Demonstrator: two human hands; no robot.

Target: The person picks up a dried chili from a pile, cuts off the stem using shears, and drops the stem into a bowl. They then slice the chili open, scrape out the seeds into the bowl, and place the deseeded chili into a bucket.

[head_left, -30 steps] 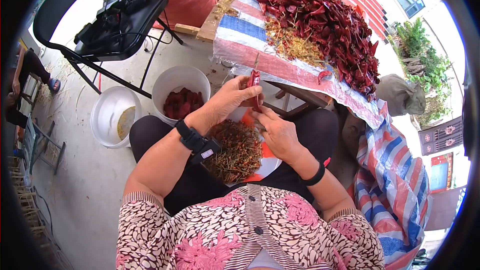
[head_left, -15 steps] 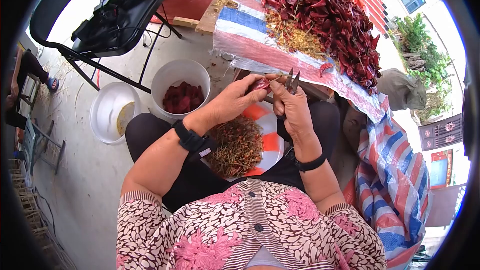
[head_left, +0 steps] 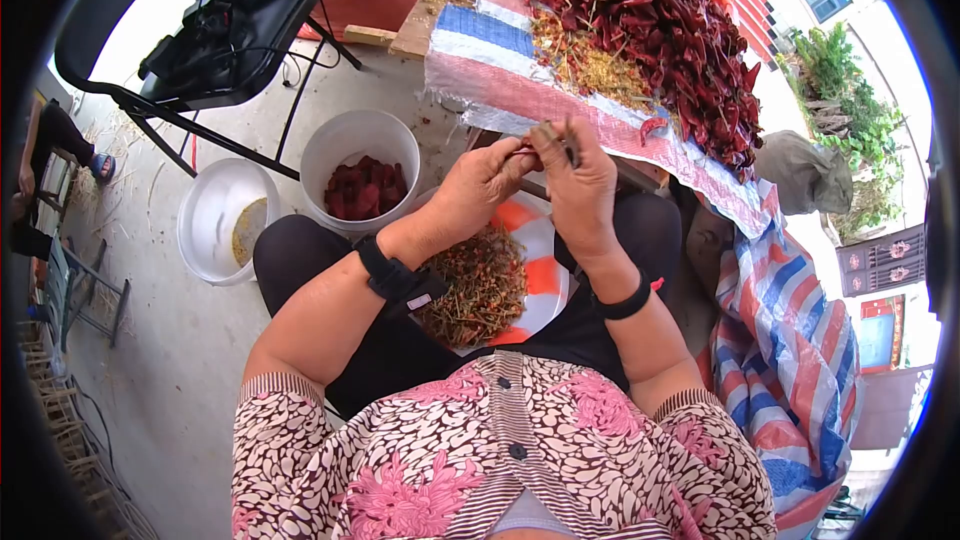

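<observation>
My left hand [head_left: 482,180] is closed in a pinch on a dried red chili pepper [head_left: 524,150], most of it hidden by the fingers. My right hand [head_left: 580,185] is closed around a pair of scissors [head_left: 573,149], whose dark metal shows between the fingers. Both hands meet at the fingertips, over my lap and close to the table's front edge. Beneath them, a white and orange basin [head_left: 543,282] rests between my legs, holding a heap of cut stems [head_left: 475,290].
A pile of dried red chilies [head_left: 650,30] covers a striped sheet [head_left: 490,35] on the table ahead. To the left stand a white bucket [head_left: 318,155] with red chilies inside and a white tub [head_left: 203,225]. A black folding chair [head_left: 225,70] holds cables. Another person's foot [head_left: 103,168] shows far left.
The right hand has turned and come up against the left fingertips. The scissor blades, plainly visible before, are now mostly covered, and less of the chili shows.
</observation>
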